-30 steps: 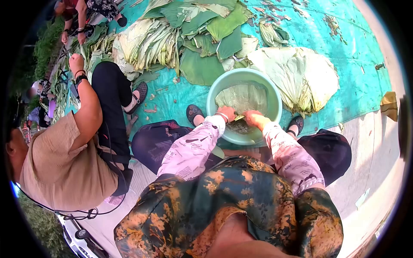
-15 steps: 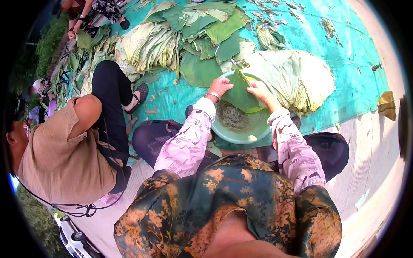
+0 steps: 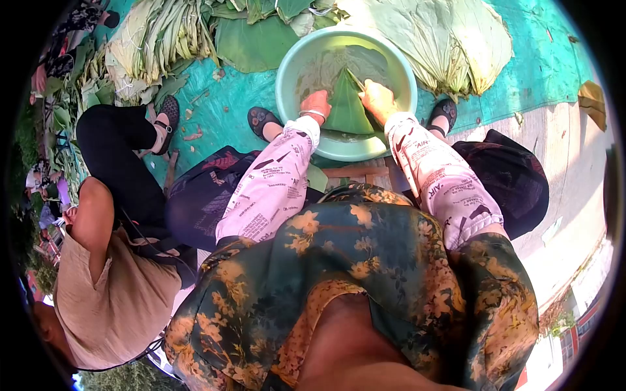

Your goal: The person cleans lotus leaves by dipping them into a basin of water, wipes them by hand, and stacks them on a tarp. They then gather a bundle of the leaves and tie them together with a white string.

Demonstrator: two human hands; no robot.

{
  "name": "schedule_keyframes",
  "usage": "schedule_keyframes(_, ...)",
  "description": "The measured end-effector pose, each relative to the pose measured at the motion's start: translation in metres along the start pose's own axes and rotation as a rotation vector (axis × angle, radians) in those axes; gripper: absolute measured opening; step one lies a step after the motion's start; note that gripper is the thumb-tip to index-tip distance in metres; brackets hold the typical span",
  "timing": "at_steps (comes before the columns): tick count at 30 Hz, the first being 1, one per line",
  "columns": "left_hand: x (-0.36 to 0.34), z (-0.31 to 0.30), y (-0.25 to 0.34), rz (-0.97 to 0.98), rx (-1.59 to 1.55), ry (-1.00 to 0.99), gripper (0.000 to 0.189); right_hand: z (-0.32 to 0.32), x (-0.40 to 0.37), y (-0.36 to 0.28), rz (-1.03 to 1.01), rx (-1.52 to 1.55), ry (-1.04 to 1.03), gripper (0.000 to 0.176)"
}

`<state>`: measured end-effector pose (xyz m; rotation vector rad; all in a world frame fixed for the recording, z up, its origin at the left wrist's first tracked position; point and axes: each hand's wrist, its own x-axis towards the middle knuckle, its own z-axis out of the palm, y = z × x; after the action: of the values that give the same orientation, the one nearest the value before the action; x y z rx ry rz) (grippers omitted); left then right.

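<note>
A pale green basin (image 3: pixel 342 150) of murky water stands in front of me. Inside it is a large green lotus leaf (image 3: pixel 345 114), folded to a point at its far end, its near part low in the basin. My left hand (image 3: pixel 316 104) is closed at the leaf's left edge, though the fingertips are partly hidden. With fingers bent, my right hand (image 3: pixel 378 101) pinches the right edge. Both hands are within the basin's rim.
Tied bundles of folded pale leaves (image 3: pixel 450 39) lie behind the basin and at the left (image 3: pixel 160 36). A flat green leaf (image 3: pixel 254 42) rests on the teal tarp (image 3: pixel 241 91). At my left sits a person in a tan shirt (image 3: pixel 117 293).
My view has tilted down, so the basin appears higher. The leaf, held up over the near rim side before, is now lower inside the basin, with both hands still on it.
</note>
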<state>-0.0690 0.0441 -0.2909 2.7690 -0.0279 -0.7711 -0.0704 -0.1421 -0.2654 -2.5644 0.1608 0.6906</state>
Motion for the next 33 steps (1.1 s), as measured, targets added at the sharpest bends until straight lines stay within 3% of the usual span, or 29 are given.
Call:
schedule_keyframes(5, 0.007, 0.009, -0.003, -0.057, 0.045, -0.01, 0.024, 0.0, 0.005, -0.007, 0.052, -0.023, -0.029, 0.027)
schedule_keyframes(11, 0.011, 0.005, -0.011, -0.079, -0.121, 0.028, 0.023, -0.002, 0.008, -0.003, 0.023, -0.033, -0.037, 0.028)
schedule_keyframes(16, 0.026, 0.0, -0.025, 0.042, -0.298, 0.081, 0.022, 0.005, 0.015, 0.012, -0.017, 0.116, 0.0, 0.024)
schedule_keyframes(22, 0.033, -0.025, -0.032, 0.134, -0.386, 0.222, 0.018, 0.001, 0.034, 0.02, -0.217, 0.257, 0.285, 0.018)
schedule_keyframes(27, 0.021, -0.07, -0.026, 0.211, -0.46, 0.334, 0.016, -0.018, 0.07, 0.04, -0.42, 0.534, 0.259, 0.012)
schedule_keyframes(29, 0.026, -0.084, -0.025, 0.217, -0.545, 0.357, 0.014, -0.027, 0.084, 0.037, -0.376, 0.674, 0.116, 0.014)
schedule_keyframes(32, 0.016, -0.103, -0.016, 0.229, -0.603, 0.424, 0.012, -0.054, 0.08, 0.03, -0.483, 0.495, 0.176, 0.018)
schedule_keyframes(33, 0.013, -0.11, -0.013, 0.246, -0.603, 0.456, 0.012, -0.063, 0.074, 0.025, -0.459, 0.575, 0.17, 0.021)
